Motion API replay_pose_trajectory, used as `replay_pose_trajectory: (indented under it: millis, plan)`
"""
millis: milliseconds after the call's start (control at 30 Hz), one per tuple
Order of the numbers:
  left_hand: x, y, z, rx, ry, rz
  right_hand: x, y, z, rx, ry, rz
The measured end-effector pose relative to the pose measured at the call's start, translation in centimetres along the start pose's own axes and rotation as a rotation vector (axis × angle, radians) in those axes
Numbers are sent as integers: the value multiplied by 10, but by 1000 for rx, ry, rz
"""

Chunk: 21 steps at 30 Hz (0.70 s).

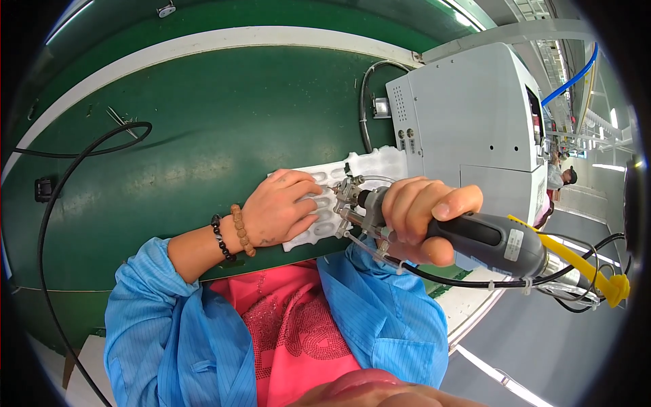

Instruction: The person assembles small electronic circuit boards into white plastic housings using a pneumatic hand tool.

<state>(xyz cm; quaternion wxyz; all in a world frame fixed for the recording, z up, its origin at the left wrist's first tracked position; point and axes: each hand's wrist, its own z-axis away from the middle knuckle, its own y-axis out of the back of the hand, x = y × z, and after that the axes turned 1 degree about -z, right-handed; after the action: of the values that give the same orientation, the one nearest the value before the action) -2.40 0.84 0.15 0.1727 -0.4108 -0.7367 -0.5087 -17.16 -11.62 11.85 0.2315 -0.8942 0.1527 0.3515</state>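
Note:
A white molded tray point(325, 224) with rows of rounded pockets lies on the green bench in front of me. My left hand point(281, 207) rests palm down on its left part, with bent fingers pressing on it. Any small part under those fingers is hidden. In my right hand point(427, 210) is a dark grey power screwdriver point(478, 244), gripped round its body and tilted. Its metal head point(349, 193), fitted with clear tubing, points left at the tray, close to my left fingertips. The contact at the tip cannot be made out.
A large light-grey machine point(468, 122) stands right of the tray. A black cable point(47, 258) loops along the left of the green bench point(224, 115), near thin metal tweezers point(121, 121). Cable and tubing trail from the screwdriver past a yellow hook point(616, 290). Another person point(559, 178) is far right.

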Motion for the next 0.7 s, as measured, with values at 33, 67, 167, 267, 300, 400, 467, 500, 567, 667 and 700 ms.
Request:
replay_pose_trajectory:
  millis: [33,67,167,267,300,400,467,500,567,667,700]
  plan:
    - [-1,0,0,-3,-1,-5,0,1,0,-7,-1,3]
    - [-1,-1,-1,-5,-3,-10,0,1,0,-15,-3,5]
    - [-2,-2,0,-10,-2,-8,1,2,1,-20,2,4]
    - [-2,-3,1,-3,-5,-7,1,1,2,-6,3,5]
    - [-2,-2,0,-3,-6,-8,1,1,1,-7,4,5]
    - [-2,-3,0,-12,-2,-12,0,2,1,-17,-9,9]
    - [-2,-4,1,-2,1,-10,1,2,2,-14,-7,1]
    - [-3,-4,1,-1,0,-10,1,2,2,-14,-7,1]
    - [-4,-4,1,-2,-6,-13,1,1,2,-11,-1,17]
    - [-3,-5,1,1,1,-13,1,1,1,-20,-10,12]
    - [-3,-4,1,2,2,-13,1,1,1,-21,-10,11]
